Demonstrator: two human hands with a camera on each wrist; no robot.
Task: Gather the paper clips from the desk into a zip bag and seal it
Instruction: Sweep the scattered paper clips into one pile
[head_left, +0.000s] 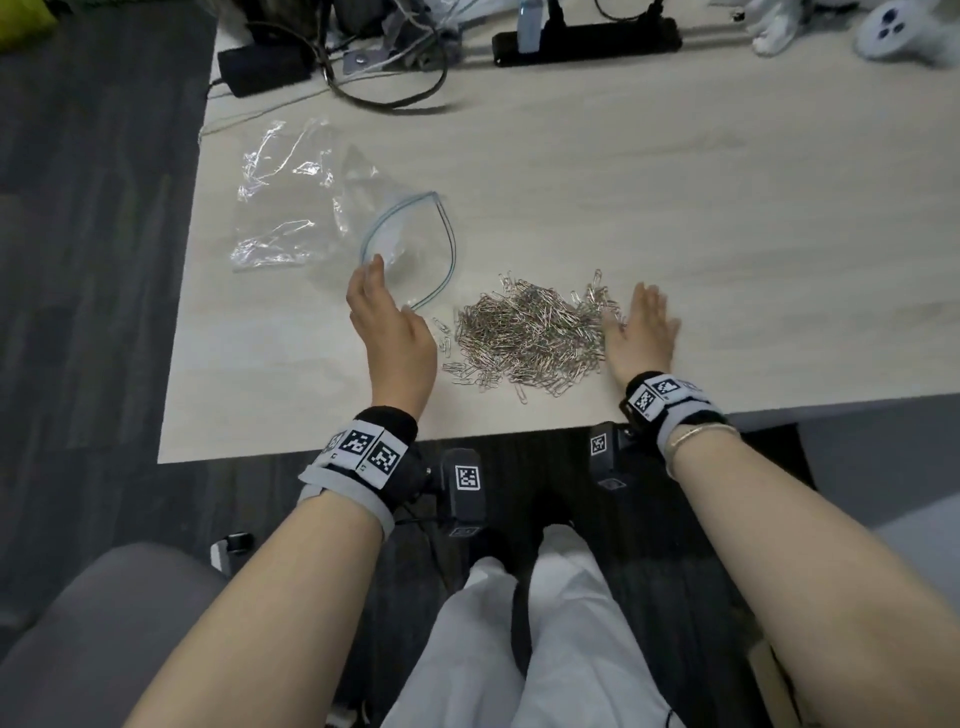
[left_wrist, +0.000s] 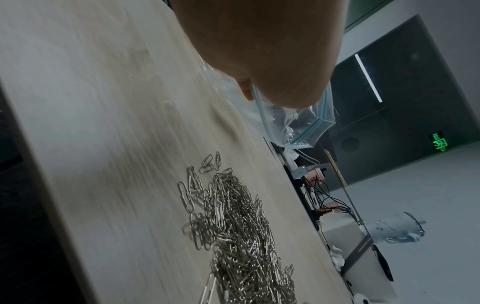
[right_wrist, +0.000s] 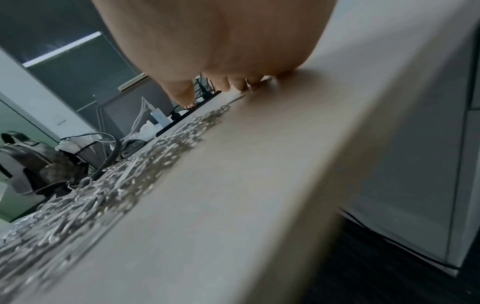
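Observation:
A big heap of silver paper clips (head_left: 530, 338) (left_wrist: 233, 226) (right_wrist: 103, 185) lies near the front edge of the light wooden desk (head_left: 623, 182). To its left lies a clear zip bag (head_left: 311, 208) (left_wrist: 298, 123), its blue-lined mouth standing open toward the heap. My left hand (head_left: 376, 275) (left_wrist: 259, 51) stands on edge at the near-left rim of that mouth and pinches it; the grip itself is mostly hidden by the palm. Flat on the desk, fingers straight, my right hand (head_left: 644, 317) (right_wrist: 233, 82) touches the right edge of the heap.
Along the back of the desk lie a black power strip (head_left: 587, 39), a black adapter (head_left: 265, 65) with looping cables, and a white controller (head_left: 898, 26). The desk's left edge runs close to the bag. A grey chair (head_left: 78, 623) is at lower left.

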